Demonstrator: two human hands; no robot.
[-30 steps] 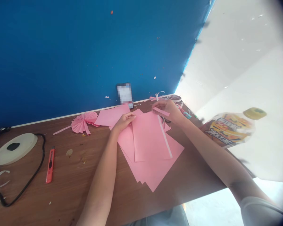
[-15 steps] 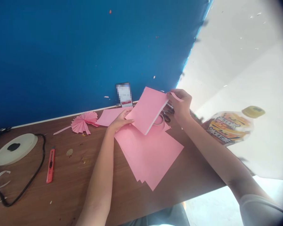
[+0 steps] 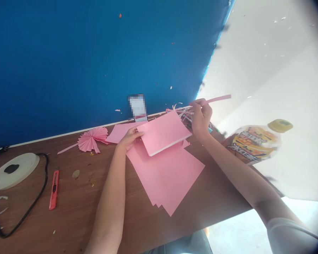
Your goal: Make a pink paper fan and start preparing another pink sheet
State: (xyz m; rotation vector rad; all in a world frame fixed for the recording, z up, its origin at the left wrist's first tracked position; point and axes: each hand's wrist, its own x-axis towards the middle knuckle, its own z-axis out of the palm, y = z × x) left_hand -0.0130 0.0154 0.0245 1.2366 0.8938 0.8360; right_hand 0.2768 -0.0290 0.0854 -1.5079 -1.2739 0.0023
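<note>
My left hand (image 3: 131,138) is closed on the left corner of a pink sheet of paper (image 3: 163,132), thumb on top. The sheet is tilted above the table, and a narrow white band runs along its near edge. Between the fingers of my right hand (image 3: 201,116), up at the right, is a thin pink paper strip (image 3: 218,98) pointing right. That hand is apart from the sheet. Below lie several larger pink sheets (image 3: 172,180), overlapping on the brown table (image 3: 79,218). Behind my left hand lies another pink sheet (image 3: 119,131).
A pleated pink paper fan (image 3: 92,140) and a red box cutter (image 3: 54,188) lie left. Farther left are a white disc (image 3: 21,169) and a black cord (image 3: 29,211). Paper scraps (image 3: 181,109) gather by the blue wall. A phone (image 3: 137,107) leans there; a yellow-capped bottle (image 3: 257,143) stands right.
My right hand has moved up off the sheet's edge, and its pink strip now extends to the right. The held sheet has turned and dropped lower, covering the ring and most of the scissors.
</note>
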